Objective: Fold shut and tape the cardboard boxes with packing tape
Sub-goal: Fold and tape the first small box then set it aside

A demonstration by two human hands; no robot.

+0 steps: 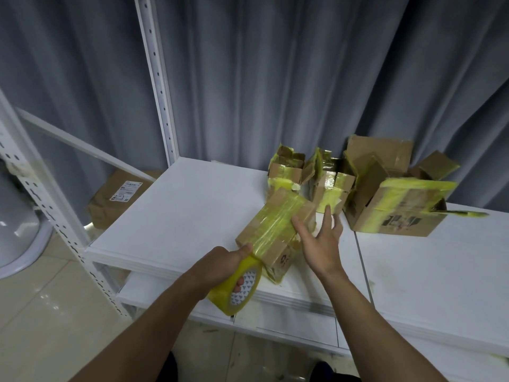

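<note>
1. Closed brown cardboard box (275, 230): small and oblong. It lies at an angle near the front edge of the white shelf board (179, 210). A band of yellow tape covers its top face lengthwise, and more tape is wrinkled around the near end. A printed mark shows on the near side face.

2. Roll of yellow translucent packing tape (237, 285): it has a white patterned core. It is held just off the board's front edge, beside the near end of the box. One unbroken strip runs from the roll up onto the box top.

3. Left hand (220, 264): clamped on the roll. The fingers curl through the core and the thumb lies on top, where the strip leaves the roll.

4. Right hand (321, 241): fingers straight and spread apart, gripping nothing. It is set at the right side of the box, with the thumb tip at the top right edge. Whether the palm touches cannot be told.

5. Two small opened cardboard boxes (285, 169) (329, 183): they stand at the back of the board with flaps up and torn yellow tape on them. Behind them hangs the grey pleated curtain (248, 78).

6. Larger opened cardboard box (391, 199): just right of the small pair, with raised flaps. A loose end of yellow tape trails to its right.

7. Brown labelled carton (118, 197): on a lower level at left, beyond the white perforated metal upright (157, 78).

8. Pale tiled floor (41, 312): below the shelving at left.
</note>
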